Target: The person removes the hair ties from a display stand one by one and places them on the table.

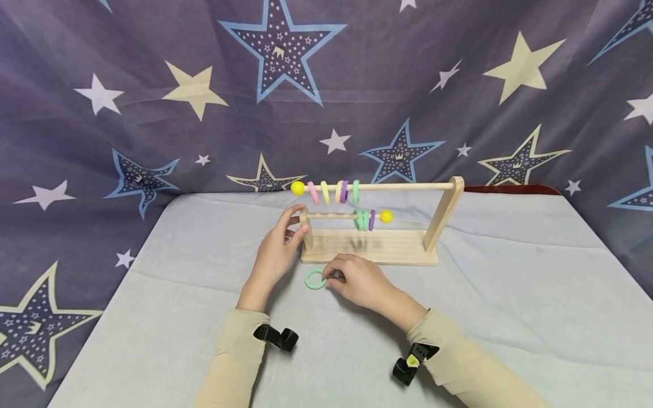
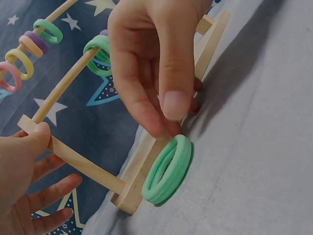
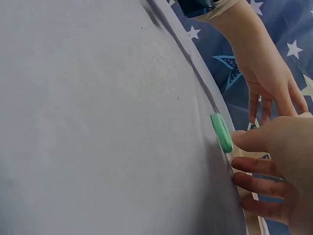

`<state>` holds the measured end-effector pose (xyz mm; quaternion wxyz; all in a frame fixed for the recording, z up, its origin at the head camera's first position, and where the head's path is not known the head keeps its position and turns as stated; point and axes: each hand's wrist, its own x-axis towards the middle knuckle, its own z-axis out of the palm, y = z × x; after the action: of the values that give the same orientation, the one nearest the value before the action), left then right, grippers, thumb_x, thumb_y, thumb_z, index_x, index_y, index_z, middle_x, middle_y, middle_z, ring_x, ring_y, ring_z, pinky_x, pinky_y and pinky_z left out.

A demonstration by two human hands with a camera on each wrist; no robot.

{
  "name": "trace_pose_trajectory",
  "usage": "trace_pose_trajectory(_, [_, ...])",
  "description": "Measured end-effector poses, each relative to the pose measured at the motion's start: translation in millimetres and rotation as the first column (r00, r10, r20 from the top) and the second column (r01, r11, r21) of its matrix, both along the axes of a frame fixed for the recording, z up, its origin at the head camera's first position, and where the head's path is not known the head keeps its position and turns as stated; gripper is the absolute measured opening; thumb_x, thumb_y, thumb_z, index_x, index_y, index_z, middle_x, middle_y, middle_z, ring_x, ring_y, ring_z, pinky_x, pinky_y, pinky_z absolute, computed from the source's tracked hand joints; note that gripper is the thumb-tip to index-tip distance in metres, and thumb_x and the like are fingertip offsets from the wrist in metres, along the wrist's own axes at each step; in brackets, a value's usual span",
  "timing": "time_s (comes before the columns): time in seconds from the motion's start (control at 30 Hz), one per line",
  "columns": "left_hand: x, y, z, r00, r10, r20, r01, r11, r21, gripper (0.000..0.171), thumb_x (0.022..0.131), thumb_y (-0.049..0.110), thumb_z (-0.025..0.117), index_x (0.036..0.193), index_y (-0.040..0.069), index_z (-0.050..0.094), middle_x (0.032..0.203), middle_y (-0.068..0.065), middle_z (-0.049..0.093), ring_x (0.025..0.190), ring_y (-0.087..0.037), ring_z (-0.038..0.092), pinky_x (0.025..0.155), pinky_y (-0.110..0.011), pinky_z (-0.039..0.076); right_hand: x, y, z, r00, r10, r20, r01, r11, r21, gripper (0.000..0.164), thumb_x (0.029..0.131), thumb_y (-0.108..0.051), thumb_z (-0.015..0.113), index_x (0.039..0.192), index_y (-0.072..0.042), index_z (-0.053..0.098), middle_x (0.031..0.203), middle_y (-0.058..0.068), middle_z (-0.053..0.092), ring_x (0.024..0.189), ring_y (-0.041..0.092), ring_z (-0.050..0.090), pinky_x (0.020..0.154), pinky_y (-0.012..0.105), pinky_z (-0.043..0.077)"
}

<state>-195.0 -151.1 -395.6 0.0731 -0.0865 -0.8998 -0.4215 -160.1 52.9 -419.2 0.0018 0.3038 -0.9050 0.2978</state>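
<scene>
My left hand grips the short post of a wooden rack at its top, with the thumb on the near side. In front of the rack's base, a green hair tie lies at the fingertips of my right hand. The right thumb and forefinger pinch close at its edge; in the left wrist view this hair tie rests by the end of the base. On the rack's lower rod hang green hair ties and a purple hair tie.
The upper rod carries pink, yellow, peach, purple and green hair ties. Yellow balls cap the free rod ends. A tall post stands at the right. Behind the cloth-covered table hangs a starry curtain.
</scene>
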Motion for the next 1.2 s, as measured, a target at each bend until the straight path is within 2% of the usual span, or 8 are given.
trace_pose_trajectory(0.23, [-0.2, 0.9, -0.2, 1.000, 0.001, -0.010, -0.001, 1.000, 0.002, 0.047, 0.101, 0.034, 0.055, 0.147, 0.028, 0.043, 0.134, -0.009, 0.061, 0.101, -0.031, 0.063, 0.088, -0.048, 0.049, 3.9, 20.8, 2.7, 0.997, -0.069, 0.045, 0.074, 0.991, -0.115, 0.015, 0.089, -0.017, 0.075, 0.104, -0.017, 0.074, 0.097, -0.007, 0.070, 0.083, 0.007, 0.063, 0.078, 0.030, 0.052])
trace_pose_trajectory(0.43, [-0.6, 1.3, -0.4, 1.000, -0.001, -0.017, 0.001, 1.000, 0.002, 0.048, 0.101, 0.034, 0.056, 0.147, 0.027, 0.043, 0.134, -0.010, 0.062, 0.099, -0.030, 0.064, 0.087, -0.048, 0.049, 5.7, 41.8, 10.5, 0.989, -0.125, 0.085, 0.141, 0.966, -0.218, 0.015, 0.091, -0.015, 0.073, 0.105, -0.013, 0.074, 0.098, -0.005, 0.072, 0.083, 0.010, 0.063, 0.078, 0.035, 0.053])
trace_pose_trajectory(0.53, [-0.8, 1.1, -0.5, 1.000, 0.001, -0.018, -0.001, 1.000, 0.003, 0.047, 0.101, 0.034, 0.056, 0.146, 0.028, 0.043, 0.133, -0.010, 0.062, 0.099, -0.030, 0.064, 0.086, -0.047, 0.049, 4.1, 49.6, 12.8, 0.985, -0.158, 0.072, 0.172, 0.948, -0.267, 0.015, 0.091, -0.014, 0.073, 0.105, -0.010, 0.075, 0.100, -0.002, 0.073, 0.085, 0.013, 0.064, 0.077, 0.035, 0.054])
trace_pose_trajectory(0.77, [-0.5, 0.6, -0.7, 1.000, 0.002, -0.016, -0.002, 1.000, 0.005, 0.047, 0.101, 0.035, 0.055, 0.146, 0.030, 0.043, 0.134, -0.010, 0.061, 0.099, -0.030, 0.064, 0.086, -0.047, 0.049, 0.0, 62.7, 13.6, 0.966, -0.256, 0.036, 0.248, 0.878, -0.410, 0.016, 0.089, -0.007, 0.073, 0.105, -0.005, 0.074, 0.096, 0.003, 0.074, 0.084, 0.017, 0.067, 0.072, 0.034, 0.055])
trace_pose_trajectory(1.0, [-0.6, 0.6, -0.3, 1.000, 0.001, -0.006, -0.001, 1.000, 0.002, 0.047, 0.101, 0.035, 0.054, 0.146, 0.030, 0.042, 0.135, -0.009, 0.061, 0.099, -0.030, 0.063, 0.086, -0.047, 0.049, -3.7, 67.2, 12.9, 0.932, -0.352, 0.092, 0.347, 0.785, -0.513, 0.016, 0.090, -0.007, 0.073, 0.105, -0.005, 0.074, 0.097, 0.007, 0.074, 0.083, 0.020, 0.067, 0.073, 0.029, 0.053])
trace_pose_trajectory(1.1, [-0.7, 0.7, -0.5, 1.000, 0.000, -0.006, 0.000, 1.000, 0.005, 0.047, 0.101, 0.035, 0.055, 0.146, 0.030, 0.043, 0.135, -0.010, 0.061, 0.099, -0.030, 0.064, 0.086, -0.048, 0.049, -5.2, 67.9, 12.4, 0.922, -0.371, 0.114, 0.372, 0.760, -0.533, 0.017, 0.090, -0.007, 0.072, 0.106, -0.003, 0.074, 0.098, 0.009, 0.074, 0.084, 0.021, 0.067, 0.073, 0.026, 0.051])
trace_pose_trajectory(1.2, [-0.8, 0.8, -1.0, 1.000, -0.001, -0.010, 0.001, 1.000, 0.007, 0.047, 0.101, 0.035, 0.055, 0.146, 0.029, 0.043, 0.134, -0.010, 0.061, 0.098, -0.030, 0.064, 0.086, -0.047, 0.050, -6.6, 68.0, 11.8, 0.916, -0.382, 0.119, 0.382, 0.749, -0.542, 0.018, 0.091, -0.008, 0.072, 0.108, -0.002, 0.073, 0.099, 0.010, 0.074, 0.085, 0.021, 0.067, 0.073, 0.025, 0.051])
